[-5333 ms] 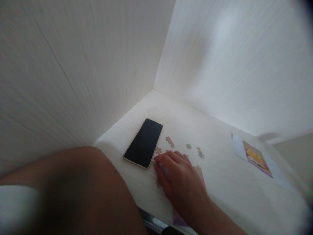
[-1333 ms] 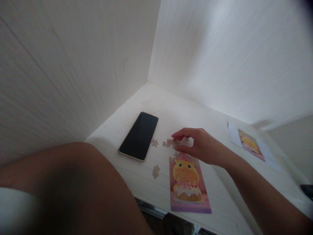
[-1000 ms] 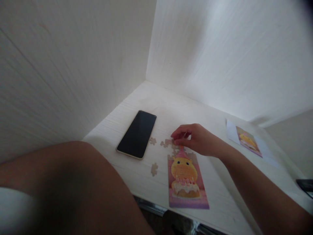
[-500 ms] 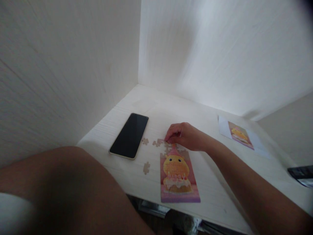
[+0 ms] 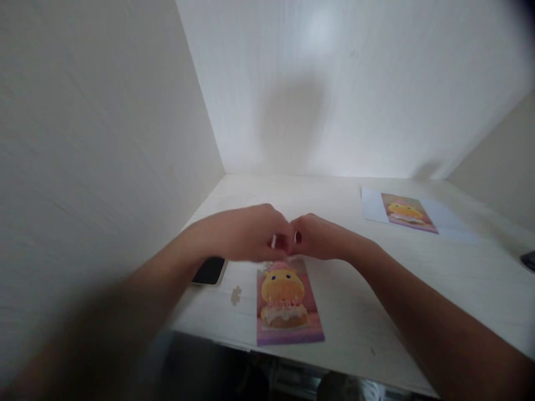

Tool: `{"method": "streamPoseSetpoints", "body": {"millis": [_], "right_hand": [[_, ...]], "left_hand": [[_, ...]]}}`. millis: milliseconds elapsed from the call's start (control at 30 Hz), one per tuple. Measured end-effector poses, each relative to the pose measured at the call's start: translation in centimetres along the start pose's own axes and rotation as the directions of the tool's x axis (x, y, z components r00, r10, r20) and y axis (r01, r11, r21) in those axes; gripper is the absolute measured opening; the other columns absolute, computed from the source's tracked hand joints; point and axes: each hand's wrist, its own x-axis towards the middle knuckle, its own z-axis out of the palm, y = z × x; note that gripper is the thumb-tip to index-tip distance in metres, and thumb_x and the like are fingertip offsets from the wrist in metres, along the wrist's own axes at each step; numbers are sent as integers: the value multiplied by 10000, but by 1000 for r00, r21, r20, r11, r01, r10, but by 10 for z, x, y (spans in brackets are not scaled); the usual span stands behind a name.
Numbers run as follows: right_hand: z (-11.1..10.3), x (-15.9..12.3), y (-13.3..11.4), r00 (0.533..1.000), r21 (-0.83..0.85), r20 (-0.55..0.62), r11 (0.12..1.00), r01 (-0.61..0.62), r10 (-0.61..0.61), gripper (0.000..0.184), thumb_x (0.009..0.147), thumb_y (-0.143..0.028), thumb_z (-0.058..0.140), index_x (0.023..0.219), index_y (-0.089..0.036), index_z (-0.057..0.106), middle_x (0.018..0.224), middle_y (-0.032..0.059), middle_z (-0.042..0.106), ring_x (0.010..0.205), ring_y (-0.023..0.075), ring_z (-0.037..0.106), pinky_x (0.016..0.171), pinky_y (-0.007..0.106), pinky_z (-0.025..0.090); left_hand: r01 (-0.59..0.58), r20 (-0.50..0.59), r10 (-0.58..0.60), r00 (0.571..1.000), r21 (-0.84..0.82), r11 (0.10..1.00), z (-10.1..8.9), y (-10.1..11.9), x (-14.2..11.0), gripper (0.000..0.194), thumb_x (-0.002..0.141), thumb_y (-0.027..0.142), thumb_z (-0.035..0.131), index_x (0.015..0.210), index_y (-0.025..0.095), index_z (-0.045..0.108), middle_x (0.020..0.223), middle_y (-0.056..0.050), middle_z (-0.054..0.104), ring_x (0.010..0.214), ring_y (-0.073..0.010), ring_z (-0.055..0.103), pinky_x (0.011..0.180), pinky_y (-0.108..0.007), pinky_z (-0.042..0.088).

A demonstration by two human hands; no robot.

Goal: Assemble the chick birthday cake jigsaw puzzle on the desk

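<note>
A partly joined jigsaw puzzle [image 5: 288,328] with a yellow figure in a pink hat and a birthday cake lies near the front edge of the table. At its upper end my left hand [image 5: 263,234] and my right hand [image 5: 313,236] meet, fingers curled and tips close together. The fingertips and whatever is between them are hidden by the hands, as is most of the puzzle's top. One loose puzzle piece [image 5: 236,295] rests to the left of the puzzle.
A dark-screened phone [image 5: 209,271] lies partly under my left forearm. To the back right is a sheet of paper [image 5: 371,205] printed with the same picture. A black object [image 5: 529,260] sits at the right edge. White walls [image 5: 292,83] surround the white table [image 5: 355,323].
My left hand has come in from the left and joined the right hand at the puzzle's top, covering the loose pieces there and much of the phone. The view has tilted up.
</note>
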Motion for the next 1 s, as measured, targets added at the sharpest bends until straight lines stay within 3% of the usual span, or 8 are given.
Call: {"method": "streamPoseSetpoints", "body": {"millis": [100, 200, 400, 633, 1000], "right_hand": [[5, -1, 6, 1000, 20, -3, 1000, -6, 6, 134, 741, -291, 769, 849, -212, 769, 713, 13, 732, 587, 133, 607, 544, 249, 411], [8, 2, 10, 1000, 40, -6, 999, 9, -8, 139, 750, -292, 764, 863, -211, 767, 731, 12, 731, 608, 126, 610, 555, 239, 407], [10, 6, 13, 998, 103, 60, 994, -21, 15, 191, 742, -325, 764, 874, -186, 762, 748, 27, 729, 637, 126, 609, 571, 231, 397], [10, 7, 13, 997, 120, 74, 992, -43, 34, 189, 741, -306, 758, 886, -185, 757, 752, 22, 721, 647, 125, 599, 583, 233, 392], [12, 7, 15, 998, 115, 47, 993, -38, 32, 194, 732, -281, 763, 895, -176, 759, 769, 30, 732, 658, 128, 605, 599, 239, 390]], "left_hand": [[84, 68, -84, 994, 3, 996, -7, -22, 17, 259, 784, 347, 734, 975, 175, 704, 797, -20, 692, 700, -135, 610, 617, -223, 423], [124, 102, -121, 987, -26, 992, 1, -40, 29, 262, 758, 309, 758, 961, 154, 699, 795, -20, 696, 692, -130, 611, 621, -220, 423], [197, 87, -193, 977, -41, 980, 18, -42, 33, 274, 708, 329, 791, 895, 157, 689, 759, -1, 676, 649, -116, 573, 589, -230, 375], [192, 147, -169, 975, -158, 969, 19, -51, 33, 201, 713, 291, 770, 799, 155, 649, 673, 21, 621, 615, -108, 533, 551, -229, 346], [142, 160, -84, 984, -400, 905, 23, -60, 35, 208, 714, 257, 738, 815, 142, 597, 678, 17, 606, 620, -109, 543, 573, -219, 401]]}}
